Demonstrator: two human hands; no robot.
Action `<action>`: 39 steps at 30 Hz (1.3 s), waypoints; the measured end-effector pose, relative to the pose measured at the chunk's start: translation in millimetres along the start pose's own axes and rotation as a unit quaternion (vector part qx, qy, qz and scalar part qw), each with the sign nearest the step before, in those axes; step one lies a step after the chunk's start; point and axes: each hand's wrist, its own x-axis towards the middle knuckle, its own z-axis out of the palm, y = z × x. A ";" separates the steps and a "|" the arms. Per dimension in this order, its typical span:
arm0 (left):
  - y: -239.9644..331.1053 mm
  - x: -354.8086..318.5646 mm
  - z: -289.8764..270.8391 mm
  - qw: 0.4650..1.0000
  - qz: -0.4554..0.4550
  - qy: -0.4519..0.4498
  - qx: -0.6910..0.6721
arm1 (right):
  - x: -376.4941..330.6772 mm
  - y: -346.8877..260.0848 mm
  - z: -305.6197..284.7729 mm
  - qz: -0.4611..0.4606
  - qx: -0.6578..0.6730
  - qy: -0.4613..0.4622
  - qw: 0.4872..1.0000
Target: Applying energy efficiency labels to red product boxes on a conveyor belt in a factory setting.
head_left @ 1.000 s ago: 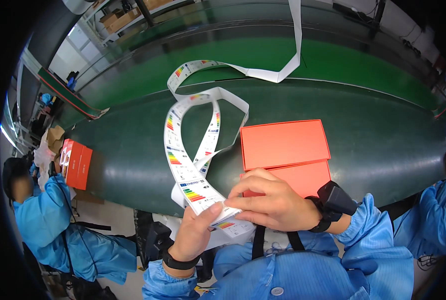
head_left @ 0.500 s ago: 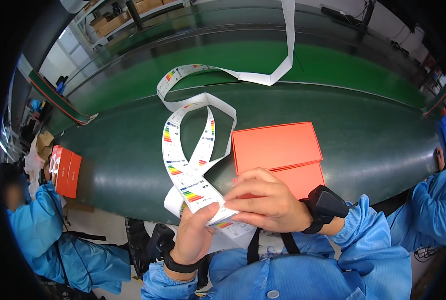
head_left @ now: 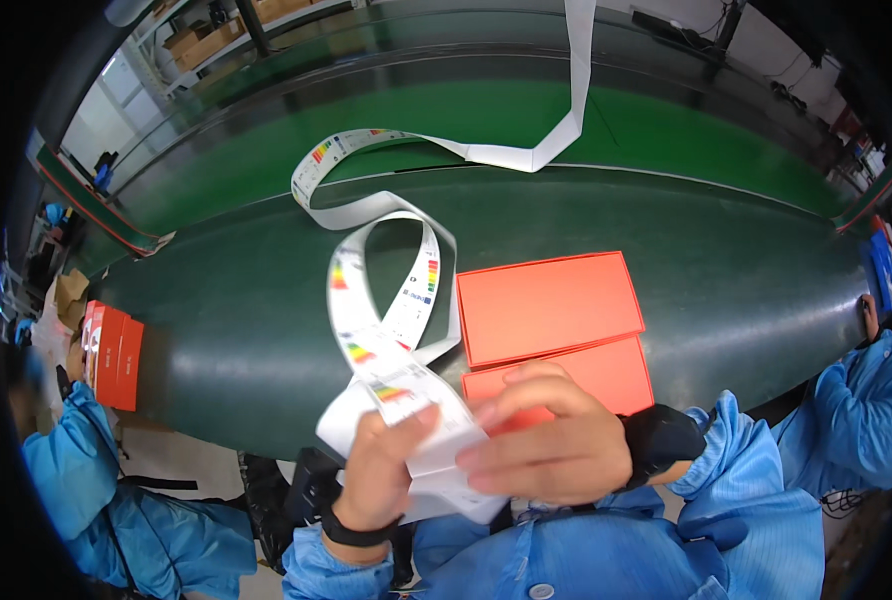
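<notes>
Twelve o'clock is taken as the top of the view, and the clock is centred on the two hands. The left hand (head_left: 376, 475) is closed on the strip (head_left: 358, 350), a long white band of labels with coloured bars; its thumb presses flat on the printed face, and the fingers are mostly hidden behind. The right hand (head_left: 556, 440) is at three o'clock of the left one, half open, with its fingers bent toward the edge of the strip; this part is blurred, so I cannot tell whether it pinches the strip or only touches it. A short piece of the strip hangs at six o'clock, over the lap. From the left hand the strip goes to eleven o'clock, where it makes a loop on the dark green desk (head_left: 766, 290), and then it continues over the brighter green belt (head_left: 686, 130) and leaves the view between twelve and one o'clock. Two orange boxes lie on the desk: the far box (head_left: 551, 310) at one o'clock, just beside the loop, and the near box (head_left: 606, 370) at two o'clock, partly behind the right hand. Between nine and ten o'clock there is a red box (head_left: 116, 358) near a co-worker (head_left: 86, 480) in blue; another person (head_left: 861, 420) in blue is at three o'clock.
</notes>
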 end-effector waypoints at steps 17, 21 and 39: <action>-38.0 41.8 -62.9 0.989 0.117 -0.059 0.069 | 38.3 113.3 -14.2 0.426 0.081 -0.283 0.855; -44.1 45.3 -68.3 0.983 0.146 -0.067 0.090 | 55.5 117.9 -0.2 0.430 0.055 -0.351 0.830; -38.9 56.1 -84.5 0.984 0.129 -0.047 0.112 | 57.9 135.0 20.4 0.452 0.036 -0.348 0.821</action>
